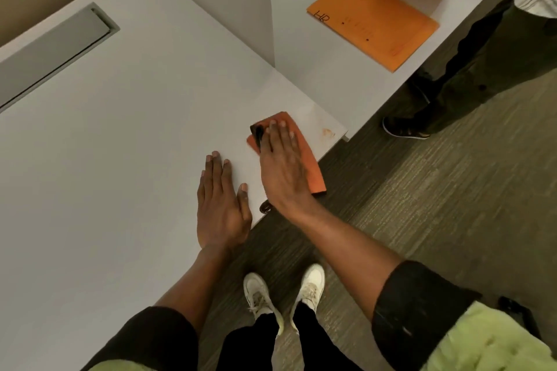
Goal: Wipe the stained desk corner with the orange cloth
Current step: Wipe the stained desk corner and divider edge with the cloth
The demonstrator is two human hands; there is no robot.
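Right hand (281, 169): flat, fingers spread, pressing the folded orange cloth (304, 153) at the desk's front edge.
Left hand (221, 199): open, empty, palm bracing on the pale grey desk (120, 129).
Stain (328, 132): orange-brown smudge at the corner, just beyond the cloth.
Advice: slide toward the corner, pressing evenly.

Grey wood-look floor (422, 190), white divider (241, 9) btwn desks.

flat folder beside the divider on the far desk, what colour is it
Orange flat folder, with "HR" handwritten in black, in the head view.
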